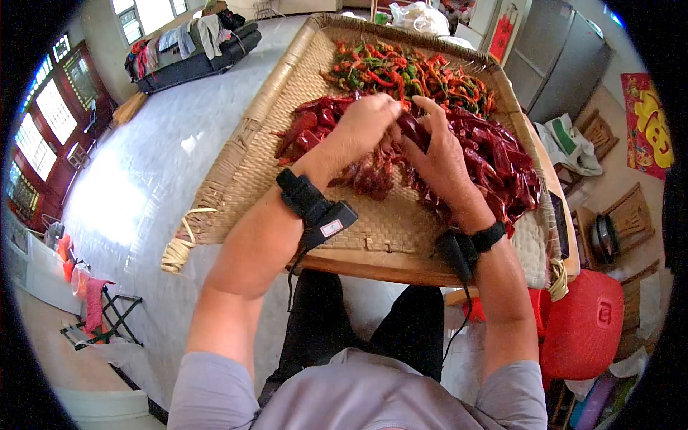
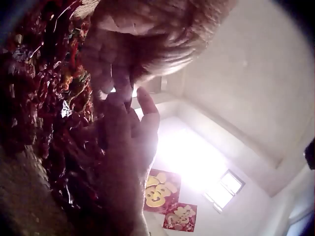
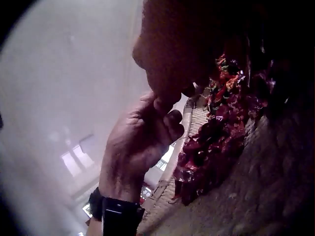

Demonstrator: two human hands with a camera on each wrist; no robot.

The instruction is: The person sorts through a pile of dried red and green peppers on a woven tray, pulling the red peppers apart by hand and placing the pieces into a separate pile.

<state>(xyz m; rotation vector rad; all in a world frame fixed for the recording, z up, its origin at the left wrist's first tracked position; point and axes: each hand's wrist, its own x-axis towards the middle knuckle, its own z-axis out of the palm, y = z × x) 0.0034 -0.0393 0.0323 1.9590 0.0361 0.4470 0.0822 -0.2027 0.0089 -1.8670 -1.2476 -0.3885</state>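
Observation:
Both hands meet over a wide woven bamboo tray (image 1: 269,136). My right hand (image 1: 446,156) holds a dark red dried chili (image 1: 413,132) between thumb and fingers. The curled fingers of my left hand (image 1: 360,127) pinch at its near end, their tips partly hidden in the head view. Below both hands spreads a heap of glossy dark red dried chilies (image 1: 498,154), with a smaller clump (image 1: 309,127) by the left forearm. In the left wrist view the right hand (image 2: 125,162) reaches up to meet the left fingertips. The left hand (image 3: 135,142) also shows, dimly, in the right wrist view.
Smaller red and green chilies (image 1: 416,75) lie at the tray's far end. A red plastic stool (image 1: 584,326) stands at the near right, wooden chairs (image 1: 627,218) along the right wall. A black couch (image 1: 193,61) with clothes on it is at the far left.

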